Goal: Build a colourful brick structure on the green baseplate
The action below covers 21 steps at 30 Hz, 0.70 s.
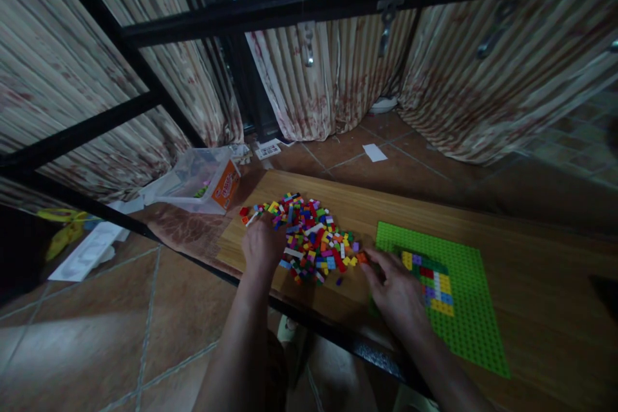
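Observation:
A heap of small mixed-colour toy building bricks (316, 238) lies on the wooden board. At its left side, my left hand (263, 246) is closed with the fingers curled down among the bricks; the back of the hand hides whatever is in them. Between the thumb and fingers of my right hand (398, 290) is an orange brick (362, 258), at the heap's right edge. Behind that hand, a green studded baseplate (476, 296) carries a joined patch of yellow, blue, red, white and purple bricks (439, 293), partly covered by the hand.
The wooden board (541, 283) has a dark metal front edge. Beyond its left end stands a clear plastic bin (193, 187) with an orange label. A black metal frame (290, 9) crosses in front of striped curtains (333, 77). White papers (374, 152) lie on the tiled floor.

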Each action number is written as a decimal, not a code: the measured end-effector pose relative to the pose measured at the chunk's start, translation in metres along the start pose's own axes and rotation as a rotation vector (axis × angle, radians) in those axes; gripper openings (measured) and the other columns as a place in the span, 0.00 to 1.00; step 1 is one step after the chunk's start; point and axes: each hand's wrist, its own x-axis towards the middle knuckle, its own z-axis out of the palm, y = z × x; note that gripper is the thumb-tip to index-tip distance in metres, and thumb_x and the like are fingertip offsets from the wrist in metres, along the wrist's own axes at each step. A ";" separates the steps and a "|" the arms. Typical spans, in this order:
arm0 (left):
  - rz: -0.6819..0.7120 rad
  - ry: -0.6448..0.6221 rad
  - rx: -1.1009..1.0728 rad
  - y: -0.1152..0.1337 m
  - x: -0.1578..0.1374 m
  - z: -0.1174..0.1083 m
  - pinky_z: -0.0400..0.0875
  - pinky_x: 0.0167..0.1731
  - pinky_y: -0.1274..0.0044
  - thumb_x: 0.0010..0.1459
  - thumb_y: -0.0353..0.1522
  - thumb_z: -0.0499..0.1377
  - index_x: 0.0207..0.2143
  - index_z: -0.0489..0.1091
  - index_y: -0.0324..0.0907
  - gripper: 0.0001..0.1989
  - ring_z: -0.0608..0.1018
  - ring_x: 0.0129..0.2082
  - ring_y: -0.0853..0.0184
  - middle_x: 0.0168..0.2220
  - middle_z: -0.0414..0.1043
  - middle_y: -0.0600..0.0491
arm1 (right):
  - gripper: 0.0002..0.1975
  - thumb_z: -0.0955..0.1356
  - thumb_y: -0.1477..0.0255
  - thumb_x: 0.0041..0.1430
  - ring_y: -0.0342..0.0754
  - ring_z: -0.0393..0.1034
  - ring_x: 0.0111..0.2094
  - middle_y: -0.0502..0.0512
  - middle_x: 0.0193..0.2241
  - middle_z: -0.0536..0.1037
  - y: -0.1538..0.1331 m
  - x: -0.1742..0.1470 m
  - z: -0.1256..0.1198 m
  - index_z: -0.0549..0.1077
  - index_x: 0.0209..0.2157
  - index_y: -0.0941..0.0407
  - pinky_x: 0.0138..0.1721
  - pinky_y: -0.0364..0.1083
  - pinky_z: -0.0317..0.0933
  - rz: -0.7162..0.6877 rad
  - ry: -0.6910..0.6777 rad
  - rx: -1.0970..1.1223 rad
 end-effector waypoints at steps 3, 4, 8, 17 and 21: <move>-0.077 -0.049 0.083 -0.018 0.003 -0.005 0.71 0.43 0.67 0.55 0.38 0.58 0.47 0.72 0.40 0.18 0.76 0.48 0.51 0.45 0.76 0.40 | 0.14 0.61 0.65 0.65 0.51 0.76 0.38 0.57 0.40 0.79 0.004 -0.003 0.001 0.72 0.47 0.54 0.39 0.49 0.69 -0.007 0.026 0.009; -0.080 -0.063 0.107 -0.021 0.004 -0.004 0.71 0.43 0.67 0.56 0.38 0.58 0.47 0.71 0.40 0.18 0.76 0.48 0.51 0.45 0.76 0.40 | 0.14 0.61 0.64 0.65 0.50 0.76 0.38 0.56 0.40 0.79 0.005 -0.004 0.002 0.72 0.46 0.54 0.38 0.49 0.69 -0.009 0.038 0.012; -0.075 -0.098 0.172 -0.028 0.005 0.002 0.71 0.42 0.69 0.57 0.39 0.56 0.43 0.72 0.41 0.15 0.77 0.48 0.53 0.44 0.76 0.42 | 0.14 0.61 0.63 0.65 0.51 0.76 0.40 0.56 0.40 0.80 0.008 -0.006 0.002 0.73 0.45 0.54 0.39 0.48 0.69 -0.044 0.078 0.017; -0.056 -0.104 0.136 -0.021 0.006 0.004 0.70 0.43 0.69 0.57 0.30 0.55 0.45 0.72 0.39 0.13 0.77 0.48 0.53 0.46 0.75 0.41 | 0.14 0.61 0.63 0.66 0.51 0.76 0.40 0.55 0.40 0.80 0.007 -0.005 -0.003 0.74 0.44 0.54 0.39 0.48 0.68 -0.061 0.095 0.059; -0.030 -0.047 -0.069 -0.018 0.006 -0.002 0.69 0.42 0.68 0.55 0.30 0.57 0.42 0.74 0.39 0.13 0.77 0.44 0.54 0.41 0.76 0.42 | 0.12 0.63 0.66 0.65 0.49 0.75 0.40 0.55 0.39 0.80 0.001 -0.004 -0.011 0.75 0.43 0.53 0.41 0.47 0.68 -0.070 0.163 0.164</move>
